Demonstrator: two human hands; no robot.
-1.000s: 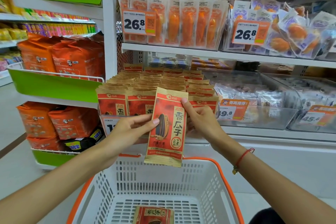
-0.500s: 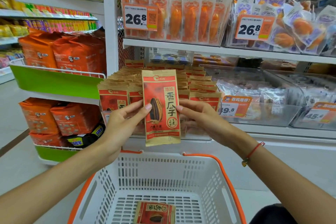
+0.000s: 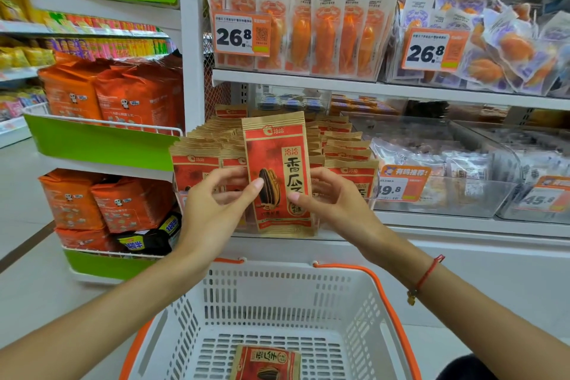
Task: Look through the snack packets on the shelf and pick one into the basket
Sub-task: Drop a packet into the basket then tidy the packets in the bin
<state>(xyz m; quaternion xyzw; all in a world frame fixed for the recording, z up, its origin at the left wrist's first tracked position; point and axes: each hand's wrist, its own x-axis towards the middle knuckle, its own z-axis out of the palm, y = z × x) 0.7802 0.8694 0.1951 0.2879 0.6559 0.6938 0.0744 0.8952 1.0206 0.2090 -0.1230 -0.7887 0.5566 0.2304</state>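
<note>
Both hands are raised in front of the shelf, each pinching one red-and-tan sunflower seed packet [image 3: 279, 173] held upright between them. The left hand [image 3: 212, 210] grasps the packet's left edge, thumb tip on the printed front beside the seed picture, fingers curled behind. The right hand [image 3: 334, 203] grasps the right edge the same way — thumb on the front near the lower round seal, fingers behind. The packet stands just in front of the rows of matching packets [image 3: 209, 148] in the clear shelf bin; whether its lower edge touches the bin front cannot be told. A red string bracelet [image 3: 427, 276] sits on the right wrist. Directly below the hands is a white slotted basket [image 3: 277, 293] with orange handles; a second packet of the same kind [image 3: 266, 362] lies flat on its floor at the near edge, partly cut off by the frame. On the shelf above — orange snack packs [image 3: 324, 31] standing in rows behind a price tag reading 26.8 [image 3: 240, 32]. To the right of the seed packets, clear bins of pale wrapped snacks [image 3: 444, 160]. To the left, a green-fronted rack [image 3: 98, 142] holds orange bags with a panda mark [image 3: 123, 95].
</note>
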